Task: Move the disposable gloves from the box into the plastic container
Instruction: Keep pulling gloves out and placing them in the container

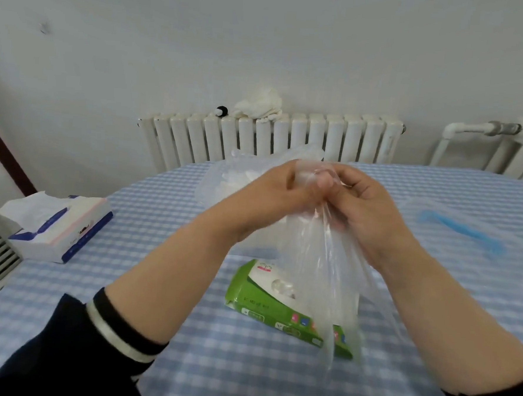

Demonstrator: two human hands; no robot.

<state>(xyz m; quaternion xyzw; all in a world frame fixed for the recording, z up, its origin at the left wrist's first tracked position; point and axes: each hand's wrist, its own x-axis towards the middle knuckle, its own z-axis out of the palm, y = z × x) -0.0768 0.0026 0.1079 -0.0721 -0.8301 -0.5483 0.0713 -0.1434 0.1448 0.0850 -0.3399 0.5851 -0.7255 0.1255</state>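
A: What lay nearest?
B: A green cardboard glove box (278, 306) on the blue checked tablecloth (213, 363).
A: And the hands?
B: Left hand (272, 195) and right hand (361, 204), together, pinched thin clear plastic gloves (320, 262) above it; the clear plastic container (224, 180) sat behind.

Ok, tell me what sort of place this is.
Probably a room in a home, likely a dining area: a table with a blue checked cloth, a white radiator against the wall behind it, and a tissue box on the table.
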